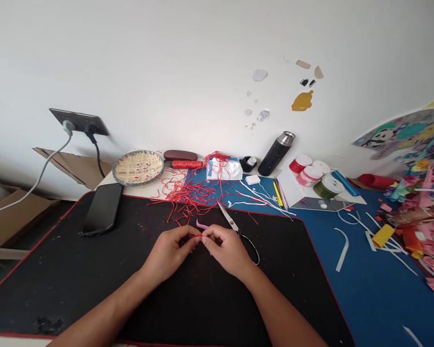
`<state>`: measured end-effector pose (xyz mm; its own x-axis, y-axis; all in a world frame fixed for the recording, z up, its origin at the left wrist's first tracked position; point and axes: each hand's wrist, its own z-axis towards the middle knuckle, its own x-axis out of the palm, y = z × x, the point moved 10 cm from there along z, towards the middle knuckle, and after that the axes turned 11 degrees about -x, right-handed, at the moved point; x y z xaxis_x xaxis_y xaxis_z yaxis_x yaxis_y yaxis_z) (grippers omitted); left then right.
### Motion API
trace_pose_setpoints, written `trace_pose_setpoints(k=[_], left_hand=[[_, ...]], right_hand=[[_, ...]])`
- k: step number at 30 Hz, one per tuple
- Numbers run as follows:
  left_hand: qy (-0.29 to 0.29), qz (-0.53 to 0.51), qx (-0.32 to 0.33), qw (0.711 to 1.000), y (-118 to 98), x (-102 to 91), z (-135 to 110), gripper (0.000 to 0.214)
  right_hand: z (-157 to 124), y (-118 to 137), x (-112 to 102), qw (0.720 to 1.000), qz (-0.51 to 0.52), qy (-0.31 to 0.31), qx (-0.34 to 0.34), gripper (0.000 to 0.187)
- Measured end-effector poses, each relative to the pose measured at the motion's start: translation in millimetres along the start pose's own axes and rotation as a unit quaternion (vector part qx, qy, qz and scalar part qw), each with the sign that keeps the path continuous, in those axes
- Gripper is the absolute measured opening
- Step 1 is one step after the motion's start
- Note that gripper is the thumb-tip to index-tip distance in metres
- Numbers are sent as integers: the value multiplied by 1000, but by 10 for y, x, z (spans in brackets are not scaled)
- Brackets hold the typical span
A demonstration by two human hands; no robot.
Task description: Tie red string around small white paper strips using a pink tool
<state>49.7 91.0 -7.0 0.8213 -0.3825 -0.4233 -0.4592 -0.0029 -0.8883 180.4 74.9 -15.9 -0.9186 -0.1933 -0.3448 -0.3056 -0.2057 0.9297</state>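
Above the black mat (188, 308), my left hand (168, 250) and my right hand (227, 250) meet almost tip to tip. Each pinches a short piece of red cord (201, 236) between thumb and forefinger; most of it is hidden by the fingers. Just beyond the fingertips lies a slim purple curved item (201, 225), partly covered, its kind unclear. Scissors (230, 218) rest by my right hand, blades pointing away and one handle loop showing past the wrist. Many cut red cord pieces (191, 193) lie scattered behind the hands.
A woven basket (138, 168) and a phone (101, 209) are at left. Along the wall stand a red thread spool (186, 165), a black flask (277, 153) and paint jars (313, 174). Colourful paper pieces (423, 226) are heaped at right.
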Motion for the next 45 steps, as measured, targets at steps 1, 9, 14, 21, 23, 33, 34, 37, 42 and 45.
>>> trace_pose_setpoints(k=[1, 9, 14, 21, 23, 33, 34, 37, 42, 45], left_hand=[[-3, 8, 9, 1000, -15, -3, -6, 17], [-25, 50, 58, 997, -83, -26, -26, 18], [-22, 40, 52, 998, -76, -54, -25, 17], [40, -96, -44, 994, 98, 25, 30, 23], [53, -130, -60, 988, 139, 53, 48, 24], [50, -166, -105, 979, 257, 54, 86, 29], [46, -168, -108, 979, 261, 44, 88, 29], [37, -172, -113, 978, 262, 28, 94, 30], [38, -174, -114, 977, 261, 38, 98, 30], [41, -172, -111, 978, 267, 52, 100, 30]], right_hand=[[2, 3, -2, 1000, -1, 0, -1, 13], [12, 30, -4, 1000, -20, 4, -6, 12], [3, 14, 18, 1000, -26, 14, 0, 13], [-4, -4, 10, 1000, -11, 4, -1, 11], [-3, 1, -7, 1000, -18, -6, -6, 10], [9, 32, -90, 998, -24, -56, -28, 5], [8, 43, -98, 997, -25, -59, -31, 5], [3, 57, -90, 997, -28, -54, -36, 5], [-2, 50, -49, 997, -46, -42, -40, 6], [-6, 46, -44, 997, -51, -40, -38, 6]])
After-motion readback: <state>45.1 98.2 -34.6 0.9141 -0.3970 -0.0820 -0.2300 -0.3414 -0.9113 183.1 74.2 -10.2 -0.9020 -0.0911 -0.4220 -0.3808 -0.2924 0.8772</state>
